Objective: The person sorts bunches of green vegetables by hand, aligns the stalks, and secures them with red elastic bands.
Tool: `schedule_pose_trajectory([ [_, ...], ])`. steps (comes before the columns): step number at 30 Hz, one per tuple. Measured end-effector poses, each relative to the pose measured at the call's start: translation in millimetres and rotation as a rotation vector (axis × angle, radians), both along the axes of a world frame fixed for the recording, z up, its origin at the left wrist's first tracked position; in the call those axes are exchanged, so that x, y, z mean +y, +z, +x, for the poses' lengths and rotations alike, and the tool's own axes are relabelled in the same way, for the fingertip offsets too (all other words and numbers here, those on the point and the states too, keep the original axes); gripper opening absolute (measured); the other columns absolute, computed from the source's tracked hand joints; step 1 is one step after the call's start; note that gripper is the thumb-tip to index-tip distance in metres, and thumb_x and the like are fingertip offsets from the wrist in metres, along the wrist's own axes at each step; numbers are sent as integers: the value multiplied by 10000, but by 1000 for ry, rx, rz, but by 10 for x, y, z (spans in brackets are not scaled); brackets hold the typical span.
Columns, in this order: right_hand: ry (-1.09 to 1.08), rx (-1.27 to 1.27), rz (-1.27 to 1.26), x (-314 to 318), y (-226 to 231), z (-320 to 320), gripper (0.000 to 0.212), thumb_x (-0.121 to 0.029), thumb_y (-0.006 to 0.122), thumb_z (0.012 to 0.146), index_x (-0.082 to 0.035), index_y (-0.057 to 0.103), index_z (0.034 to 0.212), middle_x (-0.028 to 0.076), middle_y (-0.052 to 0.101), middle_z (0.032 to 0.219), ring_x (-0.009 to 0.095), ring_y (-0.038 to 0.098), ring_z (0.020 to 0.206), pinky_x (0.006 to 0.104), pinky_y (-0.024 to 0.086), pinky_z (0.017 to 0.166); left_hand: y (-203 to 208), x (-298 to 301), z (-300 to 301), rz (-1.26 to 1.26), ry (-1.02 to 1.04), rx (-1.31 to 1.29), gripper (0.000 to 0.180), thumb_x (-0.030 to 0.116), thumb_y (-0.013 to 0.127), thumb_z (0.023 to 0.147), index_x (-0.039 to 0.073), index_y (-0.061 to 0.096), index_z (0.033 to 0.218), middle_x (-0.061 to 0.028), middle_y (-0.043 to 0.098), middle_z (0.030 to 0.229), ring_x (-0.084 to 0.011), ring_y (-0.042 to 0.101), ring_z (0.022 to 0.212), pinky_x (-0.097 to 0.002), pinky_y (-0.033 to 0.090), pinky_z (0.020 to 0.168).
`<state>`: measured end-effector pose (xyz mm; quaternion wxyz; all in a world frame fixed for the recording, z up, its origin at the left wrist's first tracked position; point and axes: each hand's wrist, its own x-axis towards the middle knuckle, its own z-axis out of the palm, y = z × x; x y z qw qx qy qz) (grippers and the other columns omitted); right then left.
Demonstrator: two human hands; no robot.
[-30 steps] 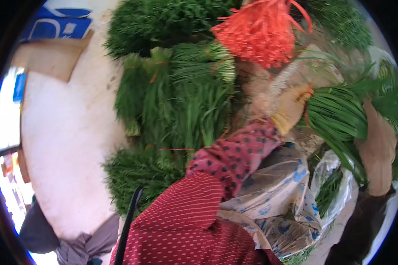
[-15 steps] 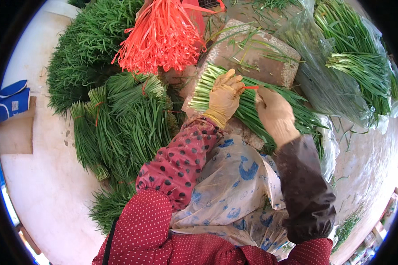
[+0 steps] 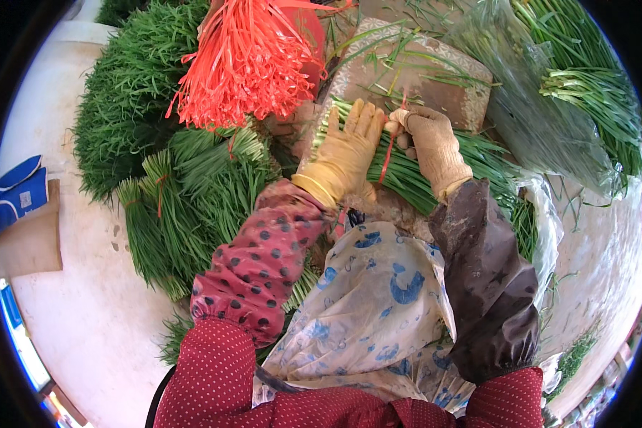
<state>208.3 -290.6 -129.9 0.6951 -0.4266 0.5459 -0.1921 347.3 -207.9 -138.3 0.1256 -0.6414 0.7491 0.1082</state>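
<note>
A thick bundle of garlic chives (image 3: 406,175) lies slantwise in front of me, its pale ends to the left. My left hand (image 3: 341,153), in a yellow rubber glove, rests flat on the pale end with fingers stretched out. A red plastic tie (image 3: 386,160) crosses the bundle just right of that hand. My right hand (image 3: 434,146), in a beige knit glove, is closed with its fingertips pinching the tie on top of the bundle. A loose end of the tie sticks up beyond the fingers.
A bunch of red ties (image 3: 246,64) hangs at the upper left. Tied chive bundles (image 3: 210,203) and a leafy green heap (image 3: 132,100) lie left. Beyond my hands is a patterned slab (image 3: 378,68) with loose stalks. Clear plastic (image 3: 549,128) holds more chives right. A patterned plastic sheet (image 3: 367,285) covers my lap.
The tie was a short end between my hands; now it shows across the bundle. My left hand has flattened out, and my right hand has moved up and left against the bundle.
</note>
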Motion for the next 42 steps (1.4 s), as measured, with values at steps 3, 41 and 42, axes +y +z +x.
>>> schedule_pose_trajectory([
  [3,-32,-32,-172,-96,-105,140,194,-153,557,864,-17,694,885,47,638,733,143,551,642,324,437,598,-242,-28,-77,27,-17,-182,1276,407,877,540,-1,147,1504,-197,260,1523,-355,226,1429,-611,195,1116],
  [41,331,534,-89,1423,60,-1750,356,-137,597,813,-57,650,1156,155,705,993,268,669,947,351,500,844,28,142,258,109,131,291,1402,473,907,494,132,29,1533,-136,253,1529,-374,202,1424,-670,251,1045],
  [42,363,635,-321,1430,97,-1963,304,-177,612,832,-62,669,1107,174,697,946,295,676,894,363,508,783,151,188,274,160,180,317,1447,417,933,437,138,36,1537,-177,214,1548,-396,143,1444,-615,236,1088],
])
